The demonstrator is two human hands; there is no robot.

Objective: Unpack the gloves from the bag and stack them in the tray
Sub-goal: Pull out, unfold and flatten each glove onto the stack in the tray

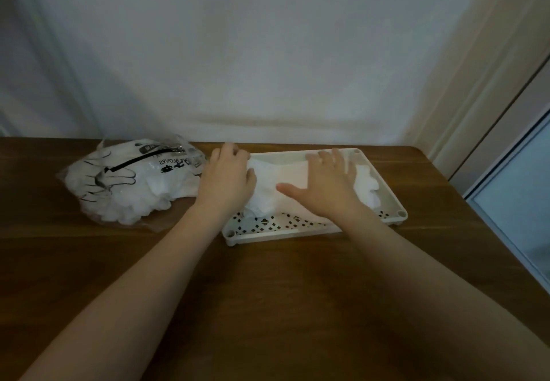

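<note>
A clear plastic bag (128,181) printed with black glove outlines lies on the wooden table at the left, bulging with white gloves. To its right sits a cream tray (285,233) with a perforated floor. White gloves (276,184) lie flat in the tray, fingers toward the right end (369,185). My left hand (227,176) rests palm down on the gloves' left end, over the tray's left rim. My right hand (327,185) lies flat with fingers spread on the middle of the gloves. Neither hand grips anything.
A pale wall rises just behind the table's far edge. A door frame and glass panel (512,202) stand at the right, past the table's right edge. Bare wood (282,291) spreads between my forearms in front of the tray.
</note>
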